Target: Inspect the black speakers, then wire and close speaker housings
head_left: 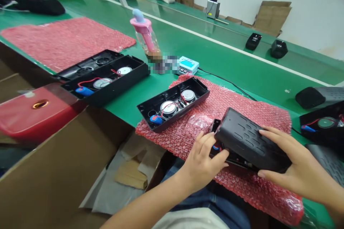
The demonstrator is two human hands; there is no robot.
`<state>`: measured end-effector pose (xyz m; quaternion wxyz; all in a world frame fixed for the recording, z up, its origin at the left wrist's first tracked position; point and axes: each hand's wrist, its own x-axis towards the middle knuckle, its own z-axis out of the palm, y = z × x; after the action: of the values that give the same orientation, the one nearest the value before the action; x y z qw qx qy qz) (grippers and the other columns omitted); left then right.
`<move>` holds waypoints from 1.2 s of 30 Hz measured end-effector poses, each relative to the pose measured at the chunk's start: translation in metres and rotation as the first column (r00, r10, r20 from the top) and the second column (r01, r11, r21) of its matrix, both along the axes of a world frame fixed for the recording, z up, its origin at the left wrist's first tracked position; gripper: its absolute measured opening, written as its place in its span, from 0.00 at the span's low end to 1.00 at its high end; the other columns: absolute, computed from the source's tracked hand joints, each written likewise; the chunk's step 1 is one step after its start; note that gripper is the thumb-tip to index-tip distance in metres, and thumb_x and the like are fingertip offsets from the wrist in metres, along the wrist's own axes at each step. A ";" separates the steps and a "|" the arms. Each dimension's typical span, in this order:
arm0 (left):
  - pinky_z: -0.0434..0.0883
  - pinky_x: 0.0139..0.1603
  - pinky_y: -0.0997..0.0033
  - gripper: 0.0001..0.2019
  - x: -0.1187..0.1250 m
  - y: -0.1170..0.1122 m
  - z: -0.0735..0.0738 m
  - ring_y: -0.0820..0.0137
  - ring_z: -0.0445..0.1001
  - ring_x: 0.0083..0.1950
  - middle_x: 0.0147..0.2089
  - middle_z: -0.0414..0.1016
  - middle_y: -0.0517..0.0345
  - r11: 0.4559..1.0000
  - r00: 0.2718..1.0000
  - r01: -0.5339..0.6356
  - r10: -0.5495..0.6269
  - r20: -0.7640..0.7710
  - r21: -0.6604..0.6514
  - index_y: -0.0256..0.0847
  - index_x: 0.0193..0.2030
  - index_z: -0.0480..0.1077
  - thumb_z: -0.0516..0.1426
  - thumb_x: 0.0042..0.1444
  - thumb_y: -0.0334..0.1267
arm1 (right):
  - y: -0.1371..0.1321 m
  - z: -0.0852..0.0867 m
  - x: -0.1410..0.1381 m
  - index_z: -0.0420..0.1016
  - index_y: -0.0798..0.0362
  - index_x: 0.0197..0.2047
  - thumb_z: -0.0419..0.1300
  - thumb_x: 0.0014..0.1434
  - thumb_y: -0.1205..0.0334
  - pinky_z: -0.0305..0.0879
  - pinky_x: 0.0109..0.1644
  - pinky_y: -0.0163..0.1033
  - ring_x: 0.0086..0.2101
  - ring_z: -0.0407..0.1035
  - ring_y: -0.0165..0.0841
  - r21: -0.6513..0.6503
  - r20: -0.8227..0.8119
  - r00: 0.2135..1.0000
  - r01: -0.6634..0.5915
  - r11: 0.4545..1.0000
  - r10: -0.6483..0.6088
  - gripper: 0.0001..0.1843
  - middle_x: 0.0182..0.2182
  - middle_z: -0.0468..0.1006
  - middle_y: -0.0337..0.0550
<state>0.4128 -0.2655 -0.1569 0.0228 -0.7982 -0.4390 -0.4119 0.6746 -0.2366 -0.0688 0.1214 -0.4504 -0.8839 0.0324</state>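
Note:
In front of me a black speaker cover (249, 139) with raised oval buttons lies tilted over a lower speaker shell (239, 160), a gap showing between them. My right hand (295, 166) grips the cover's right end, thumb on the near side and fingers on top. At the left end, my left hand (205, 162) is closed on the lower shell, with a blue part and a red wire visible in the gap by its thumb. Both rest over pink bubble wrap (188, 139). To the left sits an open speaker shell (173, 105) with two round drivers and a blue cylinder.
Farther left are more opened speaker shells (107, 78) and another bubble wrap sheet (70, 39). Behind stand a pink-lidded bottle (146, 34) and a small device with a screen (188, 65). Speaker parts (322, 121) crowd the right. A red stool (40, 111) and a cardboard box (61, 171) stand below the bench edge.

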 end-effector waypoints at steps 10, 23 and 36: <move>0.61 0.65 0.43 0.50 -0.015 -0.003 -0.024 0.49 0.58 0.68 0.68 0.54 0.32 0.882 0.895 0.189 0.026 0.445 -0.431 0.38 0.71 0.42 0.56 0.50 0.65 | 0.008 -0.005 -0.002 0.54 0.45 0.67 0.61 0.55 0.47 0.72 0.49 0.60 0.55 0.64 0.52 -0.021 0.158 0.974 -0.163 0.986 0.164 0.39 0.62 0.60 0.53; 0.61 0.67 0.53 0.41 -0.012 0.010 -0.026 0.58 0.61 0.67 0.67 0.61 0.41 0.915 0.839 0.279 -0.086 0.537 -0.290 0.42 0.69 0.51 0.55 0.54 0.62 | 0.009 -0.016 0.011 0.46 0.42 0.70 0.58 0.59 0.43 0.70 0.49 0.59 0.55 0.62 0.54 -0.064 0.178 0.962 -0.201 0.977 0.210 0.41 0.64 0.54 0.51; 0.63 0.65 0.51 0.37 -0.019 0.005 -0.027 0.53 0.65 0.64 0.65 0.64 0.42 0.856 0.773 0.325 0.005 0.635 -0.403 0.43 0.66 0.58 0.63 0.52 0.53 | 0.011 -0.011 -0.002 0.59 0.39 0.65 0.63 0.57 0.46 0.63 0.55 0.62 0.58 0.59 0.54 -0.291 -0.133 0.983 -0.157 0.944 0.123 0.35 0.64 0.58 0.50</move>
<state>0.3938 -0.2606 -0.1844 -0.3609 -0.6342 -0.4396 -0.5238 0.6728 -0.2259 -0.0801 0.0989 -0.3970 -0.8902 0.2003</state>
